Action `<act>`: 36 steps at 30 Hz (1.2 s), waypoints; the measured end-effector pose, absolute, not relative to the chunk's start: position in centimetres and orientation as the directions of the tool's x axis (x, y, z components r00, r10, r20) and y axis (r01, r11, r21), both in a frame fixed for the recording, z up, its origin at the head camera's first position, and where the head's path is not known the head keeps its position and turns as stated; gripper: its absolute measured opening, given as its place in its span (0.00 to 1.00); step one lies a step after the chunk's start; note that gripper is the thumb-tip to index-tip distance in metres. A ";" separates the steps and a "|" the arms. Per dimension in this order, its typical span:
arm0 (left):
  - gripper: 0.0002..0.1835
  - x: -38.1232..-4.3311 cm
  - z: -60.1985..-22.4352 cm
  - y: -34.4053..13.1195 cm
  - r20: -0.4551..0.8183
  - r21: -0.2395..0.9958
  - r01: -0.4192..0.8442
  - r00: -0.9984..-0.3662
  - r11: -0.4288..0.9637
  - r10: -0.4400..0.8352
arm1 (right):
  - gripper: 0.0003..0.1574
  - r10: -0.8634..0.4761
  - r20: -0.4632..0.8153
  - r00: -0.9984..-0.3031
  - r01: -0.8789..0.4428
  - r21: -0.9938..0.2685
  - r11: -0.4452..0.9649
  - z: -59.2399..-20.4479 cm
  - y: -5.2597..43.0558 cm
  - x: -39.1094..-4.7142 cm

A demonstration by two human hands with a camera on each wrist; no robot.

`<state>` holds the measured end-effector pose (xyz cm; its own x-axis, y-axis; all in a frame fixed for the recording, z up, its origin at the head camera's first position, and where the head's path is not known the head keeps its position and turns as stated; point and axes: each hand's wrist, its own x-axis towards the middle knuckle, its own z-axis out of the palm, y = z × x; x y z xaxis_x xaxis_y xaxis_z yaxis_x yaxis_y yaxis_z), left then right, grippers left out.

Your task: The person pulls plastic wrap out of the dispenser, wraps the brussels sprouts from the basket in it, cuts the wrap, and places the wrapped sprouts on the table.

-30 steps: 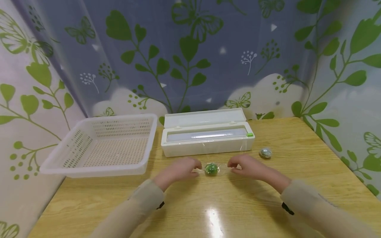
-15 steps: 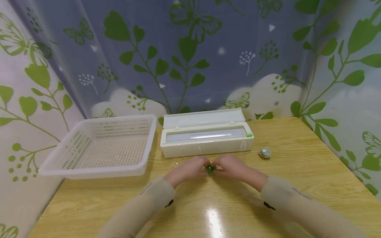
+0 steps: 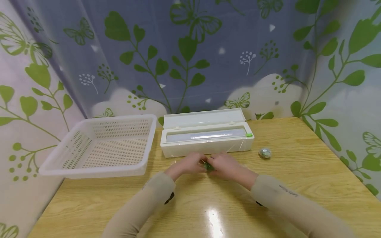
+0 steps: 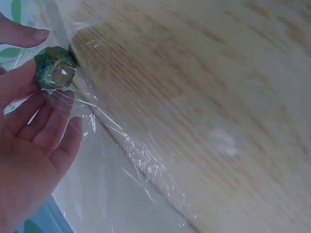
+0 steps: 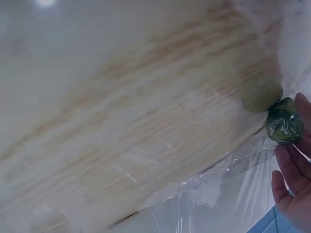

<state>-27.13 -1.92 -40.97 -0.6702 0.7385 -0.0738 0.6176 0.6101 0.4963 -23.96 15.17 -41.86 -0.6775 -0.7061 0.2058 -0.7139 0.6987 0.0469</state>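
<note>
A small round green vegetable, like a Brussels sprout (image 3: 209,166), is held low over the wooden table, mostly hidden between my hands in the head view. My left hand (image 3: 190,163) holds it from the left; in the left wrist view the thumb and fingers lie round the sprout (image 4: 54,68), its pale stem end showing. My right hand (image 3: 225,166) holds it from the right, thumb above and fingers below the sprout (image 5: 285,124) in the right wrist view. Clear cling film (image 4: 146,165) covers it and stretches away in creased sheets.
A white box (image 3: 205,149) with its lid up stands behind my hands, a roll of film (image 3: 205,135) inside and a green slider at its right end. A white plastic basket (image 3: 95,171) stands left. A film-wrapped ball (image 3: 265,153) lies right.
Both hands have come inward from the film's two ends to the sprout. The right hand moved left and now covers more of it; the basket, box and wrapped ball stay put.
</note>
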 end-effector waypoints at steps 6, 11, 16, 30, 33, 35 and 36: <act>0.19 -27.0 -40.5 -2.5 -0.062 0.516 0.595 -0.692 0.616 0.720 | 0.17 -0.666 0.208 -0.716 -0.693 -0.097 0.715 -42.0 15.2 -24.9; 0.16 -26.8 -39.9 -2.4 0.004 0.434 0.687 -0.648 0.583 0.762 | 0.11 -0.658 0.171 -0.733 -0.680 -0.185 0.709 -42.0 15.5 -26.3; 0.13 -26.5 -39.9 -2.0 0.037 0.318 0.785 -0.570 0.531 0.821 | 0.09 -0.662 0.116 -0.740 -0.662 -0.297 0.688 -41.3 15.8 -27.2; 0.15 -26.7 -40.9 -1.4 0.013 0.196 0.799 -0.582 0.569 0.813 | 0.13 -0.656 0.089 -0.750 -0.653 -0.262 0.711 -40.7 15.8 -26.7; 0.17 -26.8 -41.0 -1.4 0.000 0.192 0.789 -0.595 0.584 0.804 | 0.16 -0.627 0.081 -0.775 -0.625 -0.242 0.742 -40.5 16.5 -26.2; 0.19 -26.9 -41.1 -1.5 -0.020 0.198 0.771 -0.614 0.605 0.789 | 0.17 -0.600 0.070 -0.797 -0.597 -0.241 0.765 -40.5 17.2 -25.9; 0.20 -27.0 -41.1 -1.5 -0.029 0.203 0.762 -0.623 0.615 0.782 | 0.16 -0.593 0.070 -0.802 -0.591 -0.237 0.771 -40.5 17.6 -25.8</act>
<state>-26.99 -1.50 -41.06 -0.6227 0.7819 -0.0292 0.7624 0.6146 0.2025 -25.80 17.60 -40.49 -0.8020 -0.5932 0.0703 -0.5911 0.7711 -0.2368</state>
